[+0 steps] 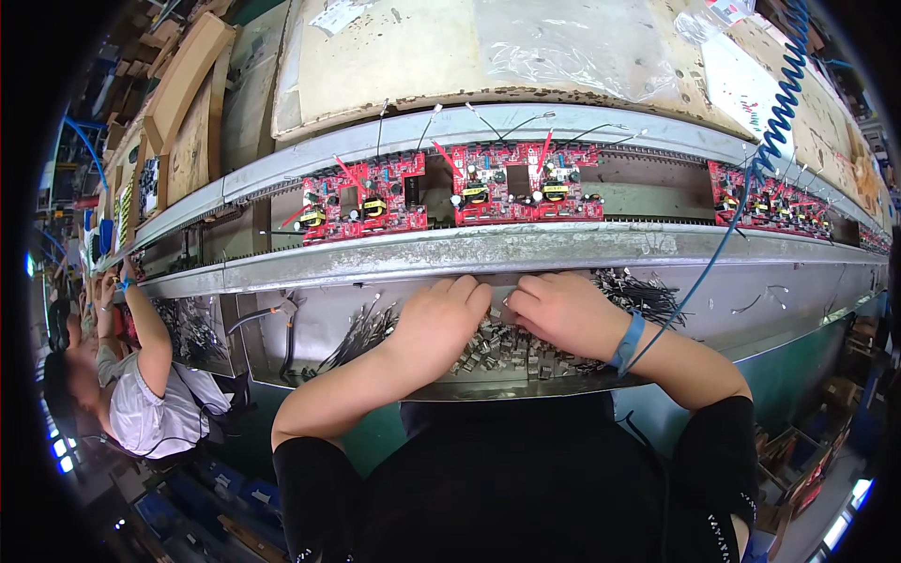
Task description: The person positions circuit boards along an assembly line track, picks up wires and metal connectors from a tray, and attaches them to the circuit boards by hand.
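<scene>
My left hand (pixel 439 317) and my right hand (pixel 571 312) are close together over a metal tray (pixel 713 324), against the near conveyor rail. Both have their fingers curled in. A small silvery bit shows at my right fingertips, too small to name; whatever my left fingers hold is hidden. Under and between the hands lies a heap of small silver metal pieces (pixel 502 349). Bundles of black wire leads (pixel 371 333) lie left of my left hand, and more black leads (pixel 646 293) are beside my right hand, whose wrist wears a blue strap (pixel 629 343).
Red circuit boards (pixel 530 185) with upright wires sit on the conveyor behind the metal rail (pixel 413 251). Pliers (pixel 289 328) lie at the tray's left end. A blue cord (pixel 718 253) runs down to my right wrist. Another person (pixel 155 408) works at the left.
</scene>
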The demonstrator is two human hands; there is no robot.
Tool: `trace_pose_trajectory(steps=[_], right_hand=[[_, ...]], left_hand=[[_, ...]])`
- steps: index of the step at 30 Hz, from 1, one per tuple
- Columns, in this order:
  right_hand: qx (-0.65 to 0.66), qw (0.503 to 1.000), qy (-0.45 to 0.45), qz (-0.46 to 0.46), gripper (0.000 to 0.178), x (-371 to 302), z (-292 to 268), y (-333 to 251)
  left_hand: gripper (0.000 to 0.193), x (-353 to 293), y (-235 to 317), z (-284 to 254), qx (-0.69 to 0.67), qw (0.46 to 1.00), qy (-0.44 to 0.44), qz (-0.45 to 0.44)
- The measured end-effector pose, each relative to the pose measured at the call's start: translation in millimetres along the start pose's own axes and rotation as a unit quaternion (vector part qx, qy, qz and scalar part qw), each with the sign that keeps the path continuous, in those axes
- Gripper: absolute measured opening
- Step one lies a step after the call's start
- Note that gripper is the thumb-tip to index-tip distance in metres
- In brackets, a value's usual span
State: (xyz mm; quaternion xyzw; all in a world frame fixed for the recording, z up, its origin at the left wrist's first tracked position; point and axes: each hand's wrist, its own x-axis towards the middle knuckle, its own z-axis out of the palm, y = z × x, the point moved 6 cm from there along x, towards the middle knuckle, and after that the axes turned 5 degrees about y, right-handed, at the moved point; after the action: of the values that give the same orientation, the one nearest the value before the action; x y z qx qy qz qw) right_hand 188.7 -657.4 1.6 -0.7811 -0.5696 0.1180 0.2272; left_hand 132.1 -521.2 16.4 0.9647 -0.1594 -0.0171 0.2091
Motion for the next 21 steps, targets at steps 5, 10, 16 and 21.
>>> trace_pose_trajectory(steps=[5, 10, 16, 21], right_hand=[[0.023, 1.000, 0.002, -0.021, 0.019, -1, -10, 0], [0.162, 0.986, 0.016, 0.032, 0.017, -2, -15, 5], [0.237, 0.969, 0.055, 0.039, 0.017, -1, -18, 2], [0.253, 0.966, 0.021, 0.041, 0.014, -3, -14, 1]], left_hand=[[0.025, 0, 0, -7, -0.053, 0.998, 0.041, -0.002], [0.016, 0, -1, -5, -0.081, 0.996, 0.044, -0.005], [0.010, 1, 1, 0, -0.091, 0.996, 0.009, -0.009], [0.017, 1, 5, 6, -0.201, 0.979, -0.010, -0.004]])
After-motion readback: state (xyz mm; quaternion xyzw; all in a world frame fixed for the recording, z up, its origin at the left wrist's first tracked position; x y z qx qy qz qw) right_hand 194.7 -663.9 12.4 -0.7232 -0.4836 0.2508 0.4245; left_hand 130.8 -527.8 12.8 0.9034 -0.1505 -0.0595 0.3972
